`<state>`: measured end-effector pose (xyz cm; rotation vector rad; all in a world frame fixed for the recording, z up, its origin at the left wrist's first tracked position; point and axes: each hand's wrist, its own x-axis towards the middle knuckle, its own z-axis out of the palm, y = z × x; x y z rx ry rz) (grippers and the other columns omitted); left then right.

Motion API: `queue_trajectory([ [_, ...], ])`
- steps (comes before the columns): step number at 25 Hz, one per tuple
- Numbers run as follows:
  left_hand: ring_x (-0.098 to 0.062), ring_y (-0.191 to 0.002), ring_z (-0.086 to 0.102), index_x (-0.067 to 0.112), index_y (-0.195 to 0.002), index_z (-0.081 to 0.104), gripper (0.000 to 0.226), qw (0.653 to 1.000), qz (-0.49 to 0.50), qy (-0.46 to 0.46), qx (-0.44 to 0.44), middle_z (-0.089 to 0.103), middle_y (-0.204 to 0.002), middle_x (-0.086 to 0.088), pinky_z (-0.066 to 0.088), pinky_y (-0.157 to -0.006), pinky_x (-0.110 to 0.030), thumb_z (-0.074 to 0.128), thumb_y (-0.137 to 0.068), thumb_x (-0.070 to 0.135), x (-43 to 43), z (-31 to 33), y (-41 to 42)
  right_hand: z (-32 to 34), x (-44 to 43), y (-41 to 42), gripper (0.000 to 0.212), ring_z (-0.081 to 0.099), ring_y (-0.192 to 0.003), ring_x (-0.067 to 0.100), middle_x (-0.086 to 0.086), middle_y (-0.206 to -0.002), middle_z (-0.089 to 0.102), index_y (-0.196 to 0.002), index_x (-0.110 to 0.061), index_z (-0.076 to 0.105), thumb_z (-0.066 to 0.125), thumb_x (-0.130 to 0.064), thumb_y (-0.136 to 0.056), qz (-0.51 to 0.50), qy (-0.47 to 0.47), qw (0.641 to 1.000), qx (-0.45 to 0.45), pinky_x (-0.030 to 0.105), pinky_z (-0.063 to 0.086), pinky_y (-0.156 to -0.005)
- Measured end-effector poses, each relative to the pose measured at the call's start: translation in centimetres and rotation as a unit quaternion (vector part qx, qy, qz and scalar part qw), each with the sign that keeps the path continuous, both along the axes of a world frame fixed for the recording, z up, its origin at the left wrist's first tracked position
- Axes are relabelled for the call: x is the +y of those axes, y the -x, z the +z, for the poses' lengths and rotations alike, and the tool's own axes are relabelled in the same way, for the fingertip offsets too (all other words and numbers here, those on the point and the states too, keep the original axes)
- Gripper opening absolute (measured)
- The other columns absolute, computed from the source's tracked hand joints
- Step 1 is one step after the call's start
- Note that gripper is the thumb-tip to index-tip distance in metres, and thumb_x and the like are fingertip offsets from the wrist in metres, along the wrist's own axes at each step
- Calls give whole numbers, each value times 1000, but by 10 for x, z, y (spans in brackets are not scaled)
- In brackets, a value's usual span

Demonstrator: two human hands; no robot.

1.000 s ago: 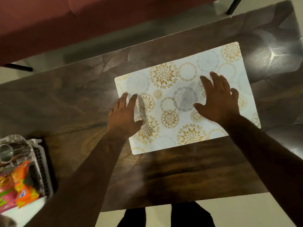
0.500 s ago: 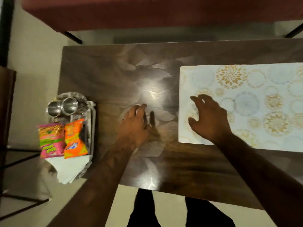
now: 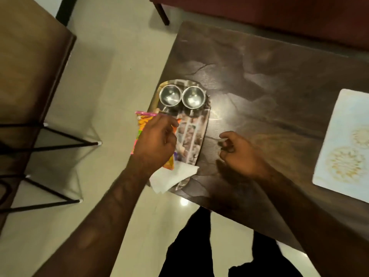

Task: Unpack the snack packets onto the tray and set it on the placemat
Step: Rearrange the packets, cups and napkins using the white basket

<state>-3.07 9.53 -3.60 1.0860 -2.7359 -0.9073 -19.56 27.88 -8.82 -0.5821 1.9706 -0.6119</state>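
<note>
Over the tray [image 3: 201,136], at the tabletop's [image 3: 259,76] edge, my left hand [image 3: 153,144] now covers the packets [image 3: 140,126], grip curled, contact unclear; right hand [image 3: 239,152] left the placemat [image 3: 343,144], loosely curled, empty.

Tray [image 3: 201,140] lies on the table [image 3: 259,80] between both hands' fingers [image 3: 169,121]; placemat [image 3: 343,144] is set well right.

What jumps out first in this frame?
Two shiny steel cups side by side at the far end of the tray, which sits at the table's left edge. The left hand is over the bright snack packets there; whether it grips them is unclear. The right hand hovers loosely curled over the table, with the placemat at far right.
</note>
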Motion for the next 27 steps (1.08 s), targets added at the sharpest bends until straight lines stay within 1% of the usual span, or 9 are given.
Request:
queue_trajectory([
  [3, -12, -86, 61, 12, -101, 68, 24, 993, 64, -65, 77, 63, -99, 3, 49, -76, -24, 58, -84, -1, -32, -9, -31, -8, -28, -27, 40, 66, -82, 19, -9, -86, 65, -107, -39, 60, 66, -6, -86, -65, -1, 998, -22, 49, 59, -93],
  [6, -14, -89, 62, 16, -96, 66, 19, 972, 177, -86, 131, 66, -100, -6, 51, -78, -26, 53, -87, 6, -52, -25, -51, -11, -45, -45, 36, 72, -94, 38, 6, -97, 71, -101, -39, 55, 65, -7, -89, -109, -8, 993, -40, 54, 59, -89],
  [11, -27, -101, 64, 11, -110, 63, 22, 953, 276, -121, 7, 64, -115, -16, 53, -86, -32, 48, -97, 3, -80, -60, -70, -21, -62, -49, 27, 69, -81, 21, 4, -93, 73, -119, -18, 60, 63, -4, -96, -149, -25, 985, -82, 32, 52, -71],
  [13, -24, -92, 70, 6, -111, 64, 26, 936, 277, -212, -41, 69, -109, -17, 58, -79, -34, 42, -99, -1, -85, -69, -69, -24, -69, -48, 19, 71, -80, 18, 5, -95, 75, -113, -19, 63, 61, -6, -99, -183, -35, 975, -119, 30, 57, -67],
  [15, -10, -67, 73, 3, -108, 67, 37, 908, 261, -325, -42, 73, -89, -9, 57, -58, -22, 34, -96, -11, -85, -74, -68, -27, -74, -49, 16, 72, -74, 16, 6, -92, 76, -101, -21, 65, 60, -6, -100, -230, -38, 960, -156, 29, 61, -62],
  [17, -9, -62, 74, 4, -107, 71, 42, 888, 257, -381, -31, 75, -84, -4, 57, -54, -19, 33, -97, -13, -87, -77, -69, -30, -78, -51, 16, 74, -72, 19, 8, -90, 78, -99, -19, 68, 59, -6, -102, -256, -35, 951, -169, 33, 64, -62],
  [21, -11, -62, 75, 14, -106, 75, 32, 883, 250, -394, -58, 77, -88, -4, 58, -52, -22, 46, -104, 1, -100, -86, -70, -40, -84, -55, 17, 81, -87, 33, 10, -99, 82, -114, -13, 73, 61, -9, -104, -267, -31, 950, -161, 55, 66, -75],
  [25, -14, -72, 75, 9, -102, 69, 20, 896, 198, -389, -75, 74, -88, -4, 60, -55, -24, 56, -99, -5, -107, -89, -71, -47, -80, -55, 16, 81, -85, 37, 12, -97, 82, -111, -11, 75, 62, -8, -103, -278, -22, 953, -116, 61, 64, -73],
  [27, -22, -80, 73, 1, -105, 65, 18, 906, 186, -371, -87, 70, -91, -11, 64, -60, -34, 60, -93, -12, -106, -92, -68, -48, -73, -54, 16, 80, -86, 39, 14, -96, 82, -110, -10, 76, 63, -5, -101, -282, -18, 953, -109, 62, 64, -74],
])
